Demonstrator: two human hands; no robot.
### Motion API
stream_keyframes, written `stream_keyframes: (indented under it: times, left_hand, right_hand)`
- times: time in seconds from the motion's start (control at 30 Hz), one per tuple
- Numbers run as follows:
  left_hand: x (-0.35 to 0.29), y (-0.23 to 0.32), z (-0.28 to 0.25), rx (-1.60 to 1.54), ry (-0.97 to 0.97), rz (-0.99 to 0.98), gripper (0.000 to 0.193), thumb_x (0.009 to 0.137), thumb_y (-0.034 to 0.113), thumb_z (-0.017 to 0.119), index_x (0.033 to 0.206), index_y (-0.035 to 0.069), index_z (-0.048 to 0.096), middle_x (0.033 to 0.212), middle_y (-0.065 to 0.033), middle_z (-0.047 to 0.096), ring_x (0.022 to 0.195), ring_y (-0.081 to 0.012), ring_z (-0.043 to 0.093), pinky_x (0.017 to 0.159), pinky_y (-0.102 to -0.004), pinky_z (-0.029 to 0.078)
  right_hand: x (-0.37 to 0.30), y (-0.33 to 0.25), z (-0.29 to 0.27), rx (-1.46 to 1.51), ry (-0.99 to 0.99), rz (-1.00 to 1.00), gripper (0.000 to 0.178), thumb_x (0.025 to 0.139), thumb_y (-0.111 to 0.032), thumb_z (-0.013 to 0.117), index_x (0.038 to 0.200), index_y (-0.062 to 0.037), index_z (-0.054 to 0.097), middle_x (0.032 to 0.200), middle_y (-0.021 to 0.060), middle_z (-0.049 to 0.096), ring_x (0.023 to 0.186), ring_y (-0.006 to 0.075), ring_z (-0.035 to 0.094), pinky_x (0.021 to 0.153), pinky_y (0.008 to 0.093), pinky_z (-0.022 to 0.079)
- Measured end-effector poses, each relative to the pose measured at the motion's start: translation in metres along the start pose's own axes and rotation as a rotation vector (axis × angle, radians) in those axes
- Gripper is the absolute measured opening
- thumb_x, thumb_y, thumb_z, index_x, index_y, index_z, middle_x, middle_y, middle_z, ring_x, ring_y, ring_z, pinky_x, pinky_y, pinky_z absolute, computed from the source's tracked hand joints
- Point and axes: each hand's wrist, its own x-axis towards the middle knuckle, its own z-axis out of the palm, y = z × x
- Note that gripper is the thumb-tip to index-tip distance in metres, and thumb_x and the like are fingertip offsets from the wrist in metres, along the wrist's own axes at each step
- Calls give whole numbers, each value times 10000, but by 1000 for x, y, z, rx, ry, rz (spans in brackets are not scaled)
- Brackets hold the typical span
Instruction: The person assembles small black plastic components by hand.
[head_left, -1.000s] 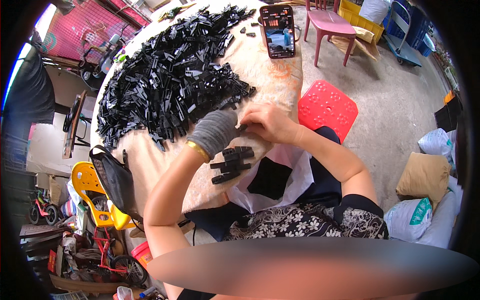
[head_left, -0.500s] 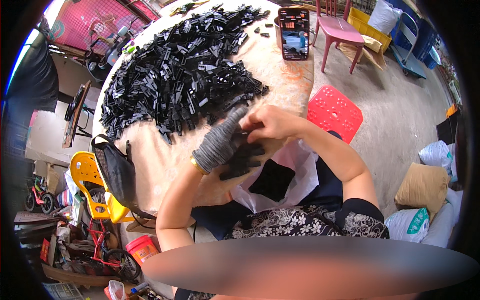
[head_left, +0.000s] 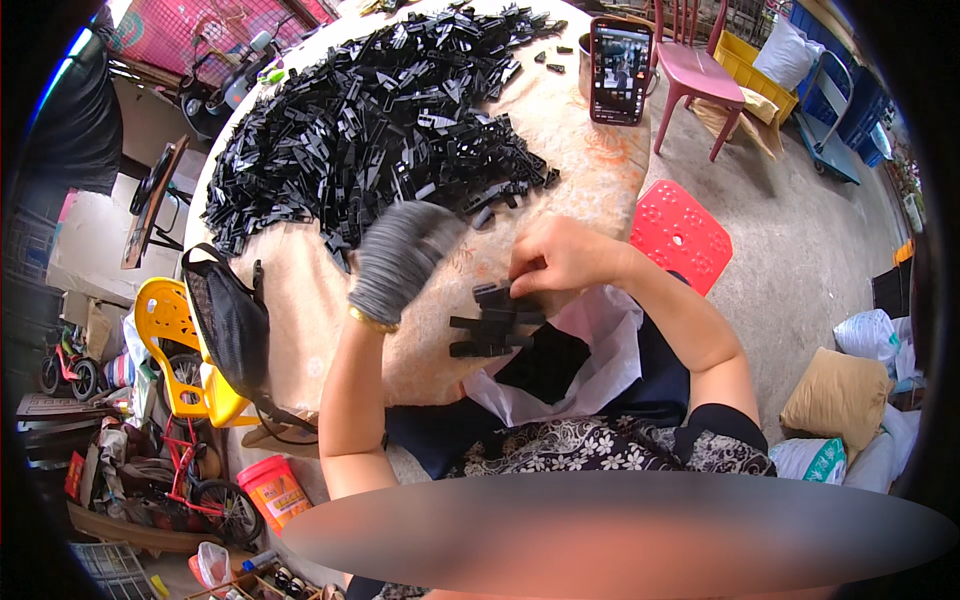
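A few black pieces (head_left: 487, 335) lay grouped beside the bent-fingered right hand (head_left: 562, 258), with a far larger heap (head_left: 350, 130) left loose on the bench (head_left: 300, 340) beyond the half-curled, gloved left hand (head_left: 405, 262), either hand's hold unclear.

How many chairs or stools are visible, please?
3: a yellow chair left of the table, a red stool and a pink chair right of it. Others may be hidden.

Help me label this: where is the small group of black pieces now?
In the head view, the small group of black pieces lies just below centre at the near edge of the table, below-left of the right hand, beside the white bag.
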Motion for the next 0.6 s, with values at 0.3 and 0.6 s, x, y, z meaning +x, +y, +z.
stream_keyframes:
  times: [0.3,0.6]
  left_hand:
    - [3,-24,-1,650,77,-473,383,752,359,678,957,49,585,911,-164,605,850,-335,604,728,-450,486]
    - [-1,-38,6,346,288,-344,276,744,198,699,922,37,561,824,-143,615,772,-290,617,688,-384,493]
  right_hand:
    - [41,18,25,-785,449,-157,61,720,-105,540,707,-96,599,844,72,522,817,217,535,660,310,451]
    - [12,19,31,-546,351,-230,124,715,-64,523,822,-29,576,873,95,552,859,258,537,746,344,467]
